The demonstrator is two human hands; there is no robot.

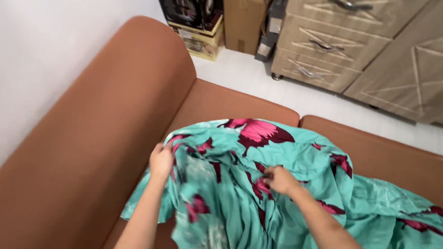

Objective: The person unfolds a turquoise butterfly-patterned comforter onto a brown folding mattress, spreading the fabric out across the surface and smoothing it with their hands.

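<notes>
Teal sheet (298,206) with dark pink butterfly print, heaped in loose folds over the seat of a brown sofa (92,147), spreading from the middle of the seat out to the right edge of the view and hanging down toward the viewer. Bunched highest just below the sofa's far cushion edge, long run of cloth lying left to right, with vertical pleats falling between the two arms. Left hand (161,160) at the sheet's left edge, close by the sofa's curved armrest, fingers closed in a pinching grip on a fold of the cloth and lifting it slightly. Right hand (279,179) near the middle of the heap, fingers curled and pinching a small gather of fabric beside a pink motif. Both hands touching the sheet, well apart from each other, the stretch of cloth between them slack and creased rather than taut. Left hand nearer the free edge, right hand nearer the bulk, most of the loose cloth lying to the right of both grips. Beyond the sofa, pale floor (295,90), a beige chest of drawers (334,39) with metal handles at upper right, and cardboard boxes (222,22) stacked against the white wall (42,42) at upper middle.
</notes>
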